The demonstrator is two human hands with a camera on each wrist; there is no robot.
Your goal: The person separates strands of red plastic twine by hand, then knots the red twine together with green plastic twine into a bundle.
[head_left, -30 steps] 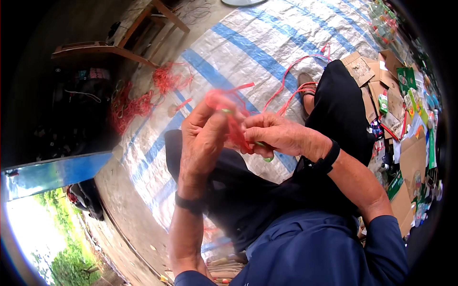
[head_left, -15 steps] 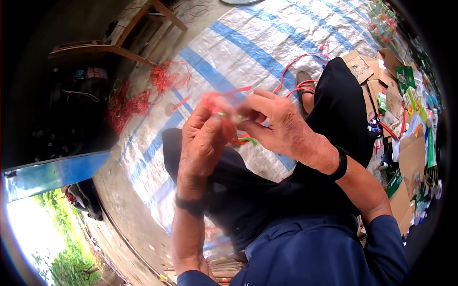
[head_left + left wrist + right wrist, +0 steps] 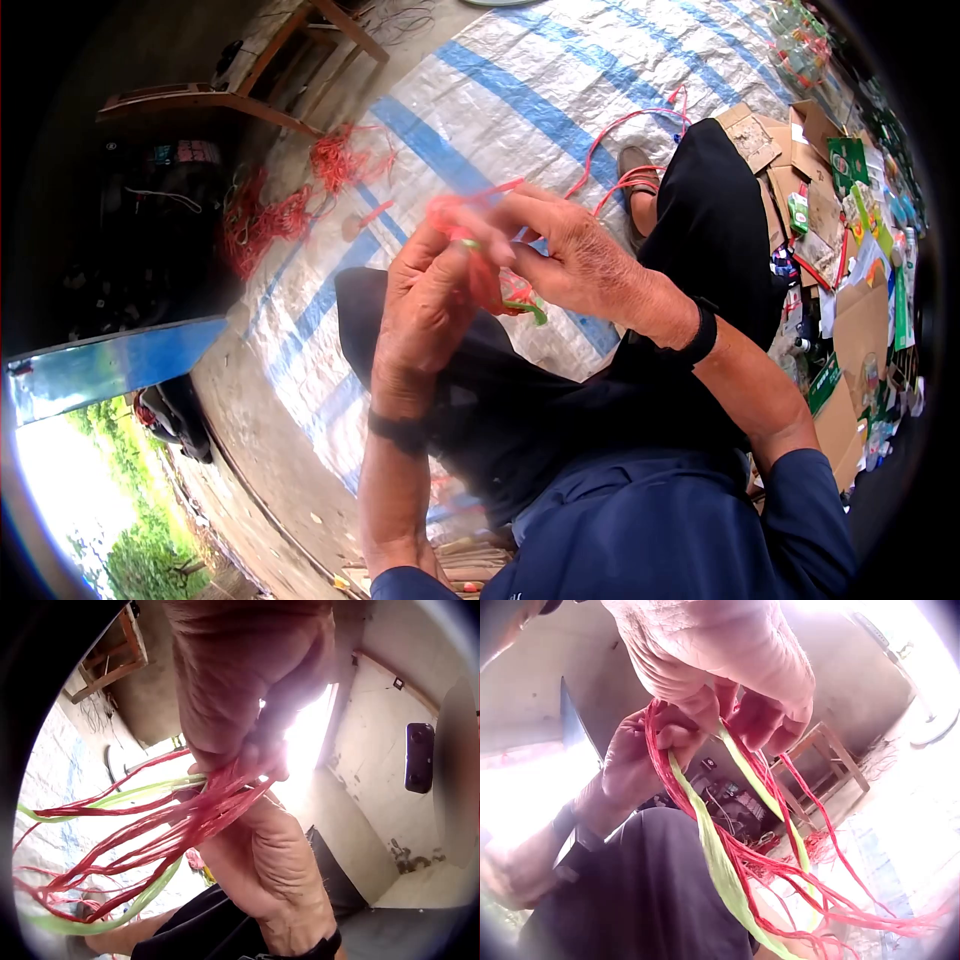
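Note:
My left hand (image 3: pixel 425 290) pinches a bundle of red strands (image 3: pixel 484 285) between thumb and fingers; in the left wrist view the red strands (image 3: pixel 150 844) fan out from the fingers along with a light green strip (image 3: pixel 150 896). My right hand (image 3: pixel 590 260) is close against it, its fingers curled at the bundle. In the right wrist view the right hand (image 3: pixel 720 667) pinches a green strip (image 3: pixel 746 769) and red strands above the left hand (image 3: pixel 641 761). A red end sticks out above the fingers in the head view, where the fingertips are blurred.
A white and blue striped sheet (image 3: pixel 450 150) covers the floor. Tangled red strands (image 3: pixel 270 225) lie at the left near a wooden frame (image 3: pixel 210 102). Flattened cardboard (image 3: pixel 860 320) and packaging are piled at the right. A red cord (image 3: pixel 610 130) runs by the shoe (image 3: pixel 637 175).
My right hand has risen from the lower green ends to the left hand's fingertips, and since half a second ago has shifted slightly. The left hand stays nearly in place.

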